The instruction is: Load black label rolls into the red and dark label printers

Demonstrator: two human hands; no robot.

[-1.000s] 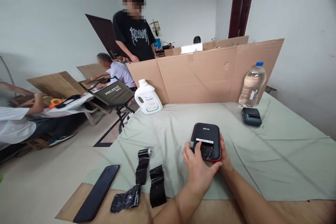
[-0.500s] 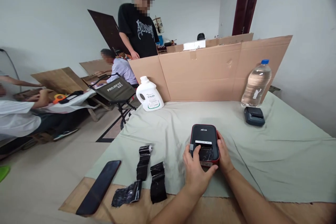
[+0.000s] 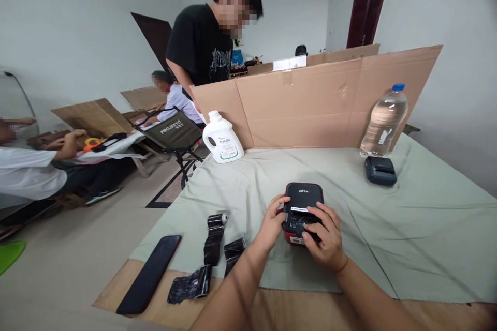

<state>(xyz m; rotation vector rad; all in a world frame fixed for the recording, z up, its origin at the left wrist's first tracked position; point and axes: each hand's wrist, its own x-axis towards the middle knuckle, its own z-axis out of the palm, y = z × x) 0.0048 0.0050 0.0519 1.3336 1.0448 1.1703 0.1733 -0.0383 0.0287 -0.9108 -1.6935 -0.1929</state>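
Observation:
A small black and red label printer (image 3: 303, 197) sits on the pale green cloth (image 3: 407, 227) in front of me. My left hand (image 3: 271, 221) grips its left side, thumb against the edge. My right hand (image 3: 325, 235) lies over its near end, fingers curled onto the front slot. Two unrolled black ribbon strips (image 3: 214, 232) lie to the left of the printer, one partly hidden behind my left forearm. A black phone (image 3: 149, 281) rests face down at the table's near left corner.
A cardboard screen (image 3: 310, 106) stands across the back of the table, with a white jug (image 3: 222, 138), a water bottle (image 3: 383, 121) and a second dark printer (image 3: 380, 170) before it. A person in a black shirt (image 3: 202, 51) leans over the screen. Others sit at left beside a folding chair (image 3: 173, 134).
My left hand has shifted from the printer's top to its left side, and my right hand has come from the right side onto its near end. The standing person leaned forward.

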